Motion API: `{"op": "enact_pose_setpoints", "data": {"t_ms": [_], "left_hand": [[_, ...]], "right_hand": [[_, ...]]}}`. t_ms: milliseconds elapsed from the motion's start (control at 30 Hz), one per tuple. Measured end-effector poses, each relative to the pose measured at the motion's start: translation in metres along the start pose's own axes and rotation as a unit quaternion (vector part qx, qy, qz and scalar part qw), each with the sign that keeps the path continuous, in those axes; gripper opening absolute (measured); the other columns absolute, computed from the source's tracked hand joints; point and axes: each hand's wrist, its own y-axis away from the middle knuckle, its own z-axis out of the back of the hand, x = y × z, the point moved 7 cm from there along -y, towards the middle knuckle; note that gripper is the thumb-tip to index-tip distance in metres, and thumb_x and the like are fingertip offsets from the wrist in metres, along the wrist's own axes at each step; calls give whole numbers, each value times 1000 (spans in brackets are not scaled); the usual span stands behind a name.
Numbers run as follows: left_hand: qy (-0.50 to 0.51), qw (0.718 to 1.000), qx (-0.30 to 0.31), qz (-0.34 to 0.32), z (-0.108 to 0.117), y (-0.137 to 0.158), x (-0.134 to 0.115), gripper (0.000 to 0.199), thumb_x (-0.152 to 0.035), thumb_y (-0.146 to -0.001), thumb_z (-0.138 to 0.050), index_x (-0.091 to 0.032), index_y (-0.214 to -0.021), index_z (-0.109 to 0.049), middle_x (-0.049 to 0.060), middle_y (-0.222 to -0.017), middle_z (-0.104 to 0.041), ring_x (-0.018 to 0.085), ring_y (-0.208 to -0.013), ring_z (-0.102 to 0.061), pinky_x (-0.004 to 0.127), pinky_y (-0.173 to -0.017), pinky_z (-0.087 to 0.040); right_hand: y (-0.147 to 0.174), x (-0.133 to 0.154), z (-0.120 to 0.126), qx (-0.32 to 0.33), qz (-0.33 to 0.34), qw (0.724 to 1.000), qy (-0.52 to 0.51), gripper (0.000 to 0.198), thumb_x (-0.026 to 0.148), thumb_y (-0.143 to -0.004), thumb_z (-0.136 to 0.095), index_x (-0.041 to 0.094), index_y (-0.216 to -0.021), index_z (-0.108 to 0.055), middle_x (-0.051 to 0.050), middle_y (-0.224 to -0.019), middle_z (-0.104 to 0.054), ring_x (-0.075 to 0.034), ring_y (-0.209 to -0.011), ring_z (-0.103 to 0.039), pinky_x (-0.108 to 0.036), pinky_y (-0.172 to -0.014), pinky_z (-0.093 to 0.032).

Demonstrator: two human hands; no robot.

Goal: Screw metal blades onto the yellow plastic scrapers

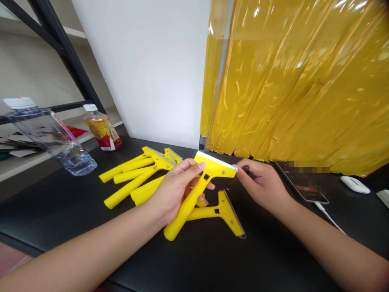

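Observation:
A yellow scraper (190, 198) with a metal blade edge is gripped in my left hand (174, 188), its head raised and its handle pointing down toward me. My right hand (263, 180) is closed at the right end of the blade, thumb and fingertip against that corner. A thin-shafted tool with a dark handle (246, 168), which looks like a screwdriver, sticks out from its fingers. Another yellow scraper (229, 213) lies just below on the table, blade to the right. Several more yellow scrapers (136, 176) are heaped left of my left hand, partly hidden by it.
On the black table (212, 263), a clear water bottle (77, 158) and a drink bottle with a red label (103, 129) stand at the left. A phone (299, 180) on a white cable and a white earbud case (355, 184) lie right. Yellow plastic sheeting (288, 89) hangs behind.

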Motion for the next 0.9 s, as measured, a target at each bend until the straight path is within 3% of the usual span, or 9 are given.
{"op": "enact_pose_setpoints", "data": {"t_ms": [600, 900], "left_hand": [[14, 998, -56, -40, 11, -3, -5, 25, -37, -90, -78, -22, -96, -59, 0, -87, -63, 21, -83, -75, 23, -50, -52], [16, 998, -55, -34, 11, -3, -4, 27, -39, -88, -80, -22, -95, -60, 0, -87, -63, 22, -84, -75, 23, -50, -53]], "right_hand": [[0, 7, 3, -7, 3, 1000, 21, 30, 39, -104, -55, 22, -80, -61, 2, -68, -59, -13, -62, -55, -27, -60, -41], [1, 8, 1, -3, 11, 1000, 24, 30, 38, -104, -55, 22, -80, -61, 3, -67, -57, -13, -61, -53, -27, -60, -41]]}}
